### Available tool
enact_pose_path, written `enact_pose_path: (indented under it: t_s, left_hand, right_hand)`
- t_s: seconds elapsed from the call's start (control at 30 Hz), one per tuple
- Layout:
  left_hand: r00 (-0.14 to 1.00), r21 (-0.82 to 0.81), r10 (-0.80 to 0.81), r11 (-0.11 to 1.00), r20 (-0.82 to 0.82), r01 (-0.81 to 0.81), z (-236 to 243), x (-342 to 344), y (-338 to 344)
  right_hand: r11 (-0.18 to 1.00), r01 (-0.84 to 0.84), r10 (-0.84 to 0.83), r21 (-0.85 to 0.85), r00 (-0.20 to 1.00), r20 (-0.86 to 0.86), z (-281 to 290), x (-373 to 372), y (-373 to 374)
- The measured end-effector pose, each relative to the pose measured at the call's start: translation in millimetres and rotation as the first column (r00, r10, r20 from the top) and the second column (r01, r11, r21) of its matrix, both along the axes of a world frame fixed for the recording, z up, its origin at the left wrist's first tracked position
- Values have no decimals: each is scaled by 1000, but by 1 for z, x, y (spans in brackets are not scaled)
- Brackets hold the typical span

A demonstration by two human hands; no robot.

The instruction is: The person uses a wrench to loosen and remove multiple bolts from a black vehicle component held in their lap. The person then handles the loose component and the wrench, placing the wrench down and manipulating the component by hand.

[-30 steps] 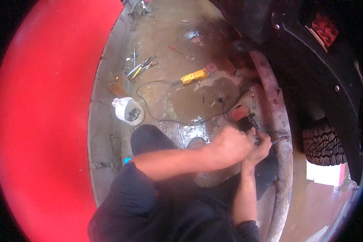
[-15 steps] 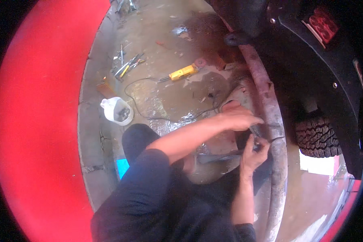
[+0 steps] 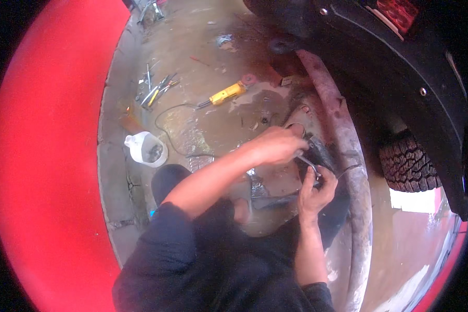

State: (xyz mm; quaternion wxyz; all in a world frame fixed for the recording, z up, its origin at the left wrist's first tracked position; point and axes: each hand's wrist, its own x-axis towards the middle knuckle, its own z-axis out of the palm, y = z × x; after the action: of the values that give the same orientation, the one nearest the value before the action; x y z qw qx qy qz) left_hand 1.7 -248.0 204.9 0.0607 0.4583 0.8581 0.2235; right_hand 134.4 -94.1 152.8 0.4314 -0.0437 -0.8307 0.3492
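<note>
A slim, straight, grey metal tool [image 3: 309,161] lies over a dark, bulky object [image 3: 325,152]: the right hand [image 3: 317,190] pinches its near end, the left hand [image 3: 278,145] meets its far end — blur hides that grip. Steadying one end — while pushing smoothly at the other — should prevent slipping.

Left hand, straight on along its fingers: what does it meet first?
The left hand would probably meet the bulky black object first, before the pale, mottled curved bar; depth is unclear.
</note>
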Motion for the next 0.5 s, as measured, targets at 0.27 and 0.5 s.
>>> enact_pose_path:
  t_s: [0.27,0.5]
  left_hand:
    - [985,-47,83,995,-153,-91,52,69,-26]
    - [987,-25,105,994,-120,-108,9,46,-11]
  right_hand:
    - [1000,-27,28,6,998,-49,-2,-7,-5]
    - [1000,-12,12,16,999,-29,1,4,-2]
